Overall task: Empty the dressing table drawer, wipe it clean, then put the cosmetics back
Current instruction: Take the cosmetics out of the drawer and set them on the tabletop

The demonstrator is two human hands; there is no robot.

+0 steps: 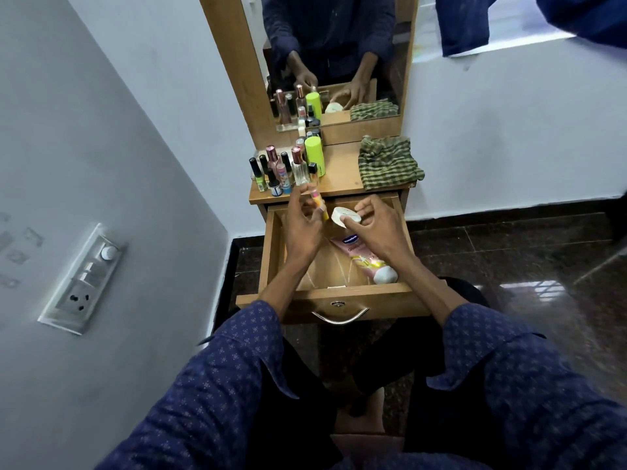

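The left hand (300, 228) pinches a slim yellow-and-pink tube (318, 203) at the drawer's (271, 252) 11 o'clock corner; it looks light and rigid, best held mid-barrel. The right hand (376, 228) grips a round white compact (346, 217) by its rim, at 12 o'clock. A pink lotion tube (359, 259) lies toward 5 o'clock: probably soft, squeezable, slippery, so take it near the cap.

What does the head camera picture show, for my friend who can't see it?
A person sits at a wooden dressing table with its drawer pulled open; the left hand holds a small yellow and pink tube, and the right hand holds a round white compact. A pink lotion tube lies in the drawer. Bottles and a green checked cloth sit on top.
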